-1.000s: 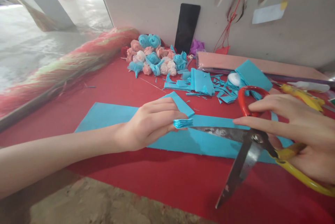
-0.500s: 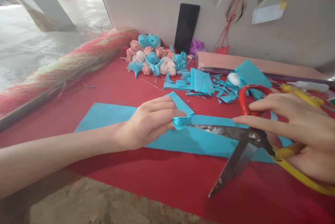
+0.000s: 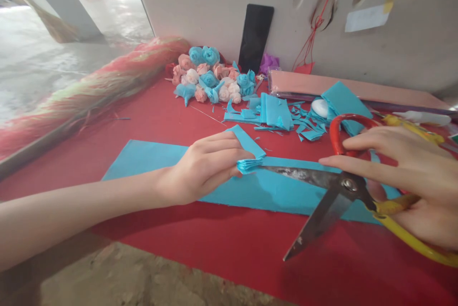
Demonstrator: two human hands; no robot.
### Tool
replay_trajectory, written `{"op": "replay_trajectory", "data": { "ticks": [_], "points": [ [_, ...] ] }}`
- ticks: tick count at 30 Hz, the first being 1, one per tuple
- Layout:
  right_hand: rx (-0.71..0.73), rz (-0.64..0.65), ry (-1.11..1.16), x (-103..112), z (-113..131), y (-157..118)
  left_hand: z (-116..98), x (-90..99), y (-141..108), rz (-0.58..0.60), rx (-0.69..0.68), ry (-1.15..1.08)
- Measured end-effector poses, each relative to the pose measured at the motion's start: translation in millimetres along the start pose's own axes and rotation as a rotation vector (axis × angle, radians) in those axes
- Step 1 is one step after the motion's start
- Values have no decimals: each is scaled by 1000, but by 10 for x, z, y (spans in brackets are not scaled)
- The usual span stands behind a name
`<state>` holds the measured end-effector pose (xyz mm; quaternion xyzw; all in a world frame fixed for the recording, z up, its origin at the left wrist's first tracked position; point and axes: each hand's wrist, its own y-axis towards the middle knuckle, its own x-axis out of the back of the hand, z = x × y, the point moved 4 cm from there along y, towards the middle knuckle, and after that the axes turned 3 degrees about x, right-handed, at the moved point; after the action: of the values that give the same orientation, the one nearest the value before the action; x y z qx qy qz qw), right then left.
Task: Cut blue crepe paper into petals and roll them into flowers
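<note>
My left hand (image 3: pixel 211 165) pinches a folded stack of blue paper (image 3: pixel 249 165), whose layered edge pokes out past the fingertips. Behind the fingers, a flat part of the same blue paper slants up and back. My right hand (image 3: pixel 404 177) grips a pair of scissors (image 3: pixel 348 184) with one red and one yellow handle. The blades are spread wide; the upper tip meets the layered edge of the stack, while the lower blade points down toward the red surface. Under both hands lies a long blue paper sheet (image 3: pixel 279 194).
Paper roses (image 3: pixel 211 77) in blue, pink and white are heaped at the back. Blue scraps (image 3: pixel 275 112) lie beside them. A black phone (image 3: pixel 255 38) leans on the wall near a pink paper pack (image 3: pixel 343 86). A broom (image 3: pixel 107 77) lies along the left of the red surface (image 3: pixel 153 225).
The lower scissor blade has swung up slightly, narrowing the gap between the blades a little. The upper tip has shifted slightly upward at the stack's edge. My left hand stays in place.
</note>
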<state>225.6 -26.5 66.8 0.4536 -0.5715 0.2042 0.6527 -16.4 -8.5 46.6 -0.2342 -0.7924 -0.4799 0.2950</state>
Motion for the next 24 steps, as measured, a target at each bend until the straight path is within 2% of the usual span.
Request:
{"op": "replay_trajectory", "data": {
  "ticks": [24],
  "points": [
    [28, 11, -7, 1, 35, 20, 2, -6, 16, -7, 24, -7]
  ]
}}
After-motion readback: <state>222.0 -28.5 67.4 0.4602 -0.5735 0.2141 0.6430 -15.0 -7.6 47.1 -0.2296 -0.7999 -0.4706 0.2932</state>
